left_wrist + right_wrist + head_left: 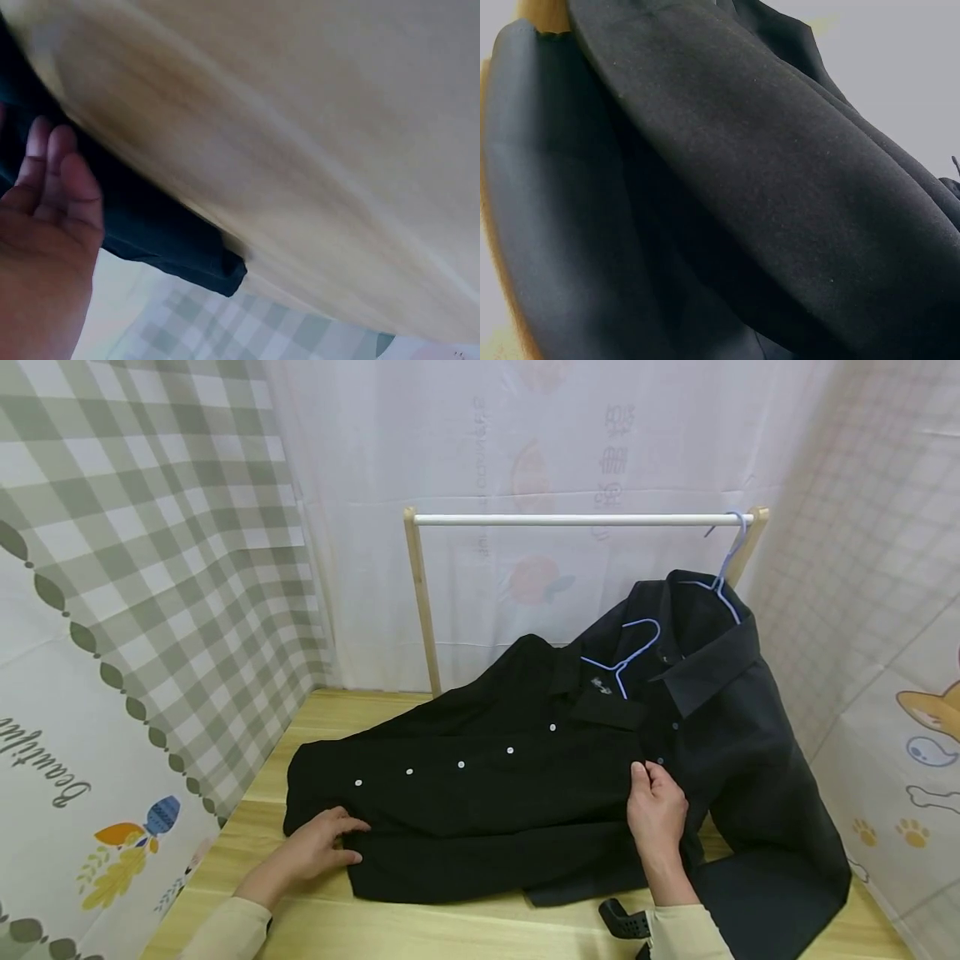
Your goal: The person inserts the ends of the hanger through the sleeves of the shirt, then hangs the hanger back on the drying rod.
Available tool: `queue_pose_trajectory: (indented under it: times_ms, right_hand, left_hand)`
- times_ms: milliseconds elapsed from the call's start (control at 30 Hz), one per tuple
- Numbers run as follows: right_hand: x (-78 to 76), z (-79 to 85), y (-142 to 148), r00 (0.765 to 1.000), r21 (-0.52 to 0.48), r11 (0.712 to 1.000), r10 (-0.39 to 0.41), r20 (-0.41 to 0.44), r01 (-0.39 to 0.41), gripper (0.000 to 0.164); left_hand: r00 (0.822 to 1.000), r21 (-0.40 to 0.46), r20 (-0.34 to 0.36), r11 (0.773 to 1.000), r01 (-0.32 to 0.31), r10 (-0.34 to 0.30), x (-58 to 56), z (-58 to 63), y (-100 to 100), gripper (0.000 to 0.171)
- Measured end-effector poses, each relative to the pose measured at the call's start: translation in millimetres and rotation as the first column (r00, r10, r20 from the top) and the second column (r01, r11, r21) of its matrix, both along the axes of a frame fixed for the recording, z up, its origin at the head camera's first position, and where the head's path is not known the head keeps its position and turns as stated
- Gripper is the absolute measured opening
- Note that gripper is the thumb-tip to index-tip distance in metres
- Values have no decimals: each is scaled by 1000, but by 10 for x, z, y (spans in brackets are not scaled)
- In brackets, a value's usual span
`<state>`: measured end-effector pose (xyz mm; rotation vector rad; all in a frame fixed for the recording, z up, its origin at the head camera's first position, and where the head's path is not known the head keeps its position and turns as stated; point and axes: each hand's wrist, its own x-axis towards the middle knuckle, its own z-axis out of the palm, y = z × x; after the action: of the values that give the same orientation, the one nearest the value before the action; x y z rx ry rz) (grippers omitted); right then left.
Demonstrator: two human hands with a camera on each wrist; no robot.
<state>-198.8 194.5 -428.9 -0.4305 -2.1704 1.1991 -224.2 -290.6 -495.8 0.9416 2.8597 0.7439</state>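
A black shirt [450,793] with several white buttons lies sideways across the table, its collar toward the right and a blue hanger [630,656] at its neck. My right hand [658,814] pinches the shirt's cloth below the collar. At the hem end, my left hand [318,847] touches the cloth with fingers extended and thumb apart. The left wrist view shows those fingers [56,169] against a dark fold [165,225]. A second dark shirt [738,718] hangs at the right on another blue hanger [723,568]. Dark cloth [727,150] fills most of the right wrist view.
A rack with a white rail [577,520] and wooden posts stands behind the shirts. The wood-grain table [420,935] is bounded by a green checked cloth [150,485] at the left and pale printed curtains [360,568] behind. A black strap device [624,920] sits at the right wrist.
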Motion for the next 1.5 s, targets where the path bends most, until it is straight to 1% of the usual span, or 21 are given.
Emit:
queue_pose_trajectory:
  times_ms: [133,167,233,300,367,467,533,567,600,667,733,800,900,967,1000,1033,1100,1200,1267,1400,1500]
  right_hand:
    - [3,-9,6,1000,-4,1000,1,2,-1,27]
    - [4,-12,6,1000,-2,1000,1,3,-1,27]
    - [6,-16,5,1000,-1,1000,2,1,-2,27]
    - [7,-20,4,1000,2,1000,1,1,-1,27]
    - [6,-21,6,1000,4,1000,-2,0,2,27]
    - [4,-17,12,1000,5,1000,-7,2,7,27]
    - [1,-14,15,1000,5,1000,-8,0,8,27]
    - [0,-15,18,1000,3,1000,-7,-1,7,27]
    - [-2,-14,20,1000,5,1000,-7,-3,7,27]
    - [-6,-16,23,1000,5,1000,-7,-7,8,26]
    - [-7,-13,23,1000,4,1000,-11,-9,11,26]
    - [-7,-7,19,1000,2,1000,-15,-6,15,26]
    - [-4,6,9,1000,-1,1000,-16,-7,16,26]
    - [-2,15,6,1000,-4,1000,-9,-9,9,27]
    - [-2,20,4,1000,-4,1000,-9,-8,9,27]
    - [0,24,3,1000,-4,1000,-7,-10,7,27]
    - [3,29,3,1000,-4,1000,-1,-9,1,28]
    - [3,23,4,1000,-3,1000,-2,0,2,28]
    - [3,17,7,1000,-2,1000,0,1,0,28]
    - [2,12,14,1000,-1,1000,-7,1,7,28]
    - [8,17,13,1000,-1,1000,-13,8,13,29]
  left_hand:
    - [995,6,-83,999,48,-48,0,-28,30,5]
    - [994,15,-98,999,53,-51,0,-25,34,7]
    - [995,60,-94,997,50,-44,-3,4,33,13]
    - [999,146,-52,989,22,-14,-7,63,14,14]
    - [1000,286,25,958,-17,10,-25,155,-18,12]
    - [990,478,140,875,-83,18,-58,366,-84,8]
    - [981,560,194,819,-121,13,-75,538,-128,9]
    - [980,587,198,799,-130,14,-76,628,-147,10]
    - [980,601,196,786,-142,27,-73,717,-164,11]
    - [982,612,179,775,-154,54,-67,865,-186,11]
    - [985,576,159,804,-147,66,-67,956,-205,10]
    - [986,500,164,857,-121,43,-78,966,-219,8]
    - [966,321,258,946,-51,-35,-89,855,-235,9]
    - [952,212,302,977,-15,-51,-91,724,-238,12]
    - [947,156,318,988,-16,-35,-85,657,-238,14]
    - [947,98,322,995,-31,-3,-78,588,-237,17]
    - [946,8,309,995,-104,96,-65,455,-230,27]
    - [941,-93,246,972,-215,232,-59,301,-211,35]
    - [932,-107,217,956,-272,289,-72,232,-181,37]
    - [937,-68,162,951,-302,309,-126,135,-81,32]
    - [955,-84,84,957,-276,283,-163,73,-3,34]
